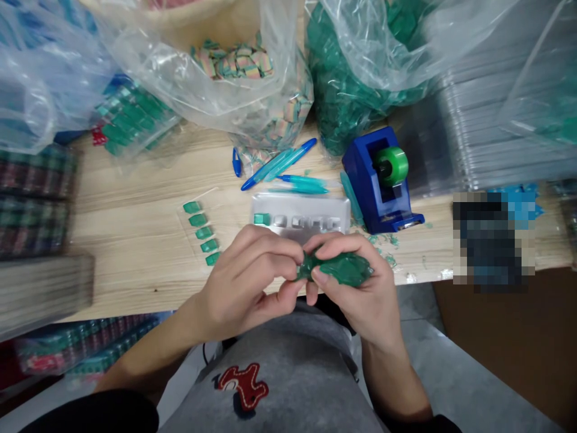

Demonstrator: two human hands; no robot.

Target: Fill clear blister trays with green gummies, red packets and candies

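My right hand (365, 294) is closed around a clump of shiny green pieces (347, 269), which look like thin plastic or film. The fingers of my left hand (256, 282) pinch the left end of the same green clump, close to my right fingertips. Just beyond my hands lies a clear plastic tray (306, 204) with a row of small wells. One green piece (261, 219) sits in its leftmost well. Left of my hands, a clear strip (187, 231) carries a slanting row of several green pieces (204, 233).
A blue tape dispenser (376, 192) with green tape stands at right. Blue pens (279, 163) lie behind the tray. Bags of striped pieces (243, 63) and green pieces (347, 90) line the back. Stacked clear trays (491, 132) stand right, filled packs (36, 204) left.
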